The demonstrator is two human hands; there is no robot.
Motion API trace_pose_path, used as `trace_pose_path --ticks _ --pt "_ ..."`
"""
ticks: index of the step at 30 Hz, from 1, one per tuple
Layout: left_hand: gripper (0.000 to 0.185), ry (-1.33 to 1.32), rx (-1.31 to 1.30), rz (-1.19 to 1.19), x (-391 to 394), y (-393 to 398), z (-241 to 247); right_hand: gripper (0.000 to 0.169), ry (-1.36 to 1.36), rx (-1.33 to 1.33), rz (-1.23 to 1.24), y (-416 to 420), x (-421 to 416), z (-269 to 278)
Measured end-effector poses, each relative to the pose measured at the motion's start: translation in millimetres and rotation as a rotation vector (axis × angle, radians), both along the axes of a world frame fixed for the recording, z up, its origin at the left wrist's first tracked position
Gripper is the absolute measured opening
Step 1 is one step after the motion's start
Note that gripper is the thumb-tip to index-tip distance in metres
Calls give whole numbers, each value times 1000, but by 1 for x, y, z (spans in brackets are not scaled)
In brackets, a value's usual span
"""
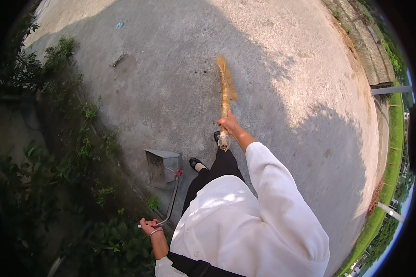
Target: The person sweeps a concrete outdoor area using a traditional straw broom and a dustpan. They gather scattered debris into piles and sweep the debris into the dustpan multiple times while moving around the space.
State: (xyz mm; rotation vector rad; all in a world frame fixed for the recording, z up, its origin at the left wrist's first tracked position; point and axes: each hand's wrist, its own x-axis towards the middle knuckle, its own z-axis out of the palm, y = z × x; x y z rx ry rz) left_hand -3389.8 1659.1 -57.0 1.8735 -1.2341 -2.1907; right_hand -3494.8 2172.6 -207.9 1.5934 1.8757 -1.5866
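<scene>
In my right hand [230, 123] is a straw hand broom [225, 93], gripped near the butt of its bound handle. Its bristles [228, 76] point away from me over the concrete; whether they touch it I cannot tell. My left hand [149, 226], low at the left, is closed around the bent end of a metal handle [173, 200]. That handle runs to a grey metal dustpan [172, 167], tied on with red cord [178, 173]. Some dark debris [155, 161] lies inside the dustpan, whose mouth faces left.
Weeds and shrubs [86, 145] line the left edge of the concrete ground [166, 97]. A blue scrap [119, 25] and a small clump of debris [119, 60] lie farther ahead. A low stone wall [371, 45] borders the right. My shoes [196, 162] stand beside the dustpan.
</scene>
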Motion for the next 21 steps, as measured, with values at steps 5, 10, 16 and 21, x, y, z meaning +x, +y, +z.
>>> trace_pose_path --ticks 5,10,16,21 --pt "35 5 -52 67 11 8 -2 59 -157 -3 177 -1 -48 -24" --pt "35 -31 -105 149 7 46 -2 88 59 -402 199 30 -39 75" --pt "32 -104 -264 217 21 72 -2 84 61 -407 241 133 -16 115" --pt "32 -143 -371 259 19 103 4 86 -65 -289 150 155 -44 78"
